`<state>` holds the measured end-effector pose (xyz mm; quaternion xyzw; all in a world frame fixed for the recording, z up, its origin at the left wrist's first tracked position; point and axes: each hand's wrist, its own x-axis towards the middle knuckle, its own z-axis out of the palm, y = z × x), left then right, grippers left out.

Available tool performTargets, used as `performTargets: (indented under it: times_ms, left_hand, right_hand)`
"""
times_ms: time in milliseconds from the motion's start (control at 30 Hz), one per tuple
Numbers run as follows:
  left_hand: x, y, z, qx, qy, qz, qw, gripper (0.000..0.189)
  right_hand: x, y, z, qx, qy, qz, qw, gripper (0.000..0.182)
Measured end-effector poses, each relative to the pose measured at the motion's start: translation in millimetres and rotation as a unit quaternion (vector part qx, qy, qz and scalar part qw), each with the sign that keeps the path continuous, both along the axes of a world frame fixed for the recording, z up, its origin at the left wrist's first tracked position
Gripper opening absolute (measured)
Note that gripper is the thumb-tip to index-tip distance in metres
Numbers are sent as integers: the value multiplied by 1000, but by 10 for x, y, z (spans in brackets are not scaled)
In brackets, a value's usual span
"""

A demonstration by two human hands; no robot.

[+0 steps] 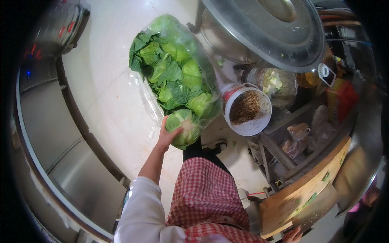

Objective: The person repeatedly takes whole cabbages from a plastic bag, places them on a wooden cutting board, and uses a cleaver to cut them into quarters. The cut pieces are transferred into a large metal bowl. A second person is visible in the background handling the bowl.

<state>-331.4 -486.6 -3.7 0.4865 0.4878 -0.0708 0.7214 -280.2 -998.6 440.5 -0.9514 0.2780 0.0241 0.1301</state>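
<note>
My left hand (169, 133) grips a round green cabbage (185, 127) from its left side, with the pale stem end facing up. The cabbage is at the near end of a large clear plastic bag (209, 76) on the floor, filled with several more cabbages (191, 73) and loose dark outer leaves. At the bottom right, my right hand (293, 235) is partly in view beside the wooden cutting board (307, 185) and a broad metal blade (317, 206); whether it holds anything cannot be told.
A white bucket (249, 111) with brown crumbly matter stands right of the bag. Beyond it is a big lidded metal pot (261, 27). A metal rack with bagged goods (299, 132) runs along the right. Steel cabinets (82, 179) line the left. Pale floor tiles (106, 82) lie between.
</note>
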Motion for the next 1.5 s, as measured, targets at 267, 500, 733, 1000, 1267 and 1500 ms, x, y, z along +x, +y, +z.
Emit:
performTargets:
  times_ms: [267,500,733,1000,1267,1500]
  left_hand:
    - [-135,299,653,-21,-64,136,988,77]
    - [-276,451,1967,-79,-123,203,968,75]
    - [432,-149,3210,-79,-238,-4,968,72]
    - [1128,-2784,4900,-86,-349,-327,874,92]
    - [1160,-3977,4703,165,-341,-555,741,83]
    - [1002,-3970,4560,247,-491,-548,631,68]
  right_hand:
    - [-119,-4,-59,95,-18,-122,988,34]
    - [-113,-177,-54,33,73,-1,997,24]
    - [-259,-468,-57,103,-14,63,993,30]
    - [-535,-670,37,127,-80,106,983,26]
    - [-1059,-1113,-100,138,-122,44,982,27]
    - [-1237,-944,319,121,-162,-51,978,27]
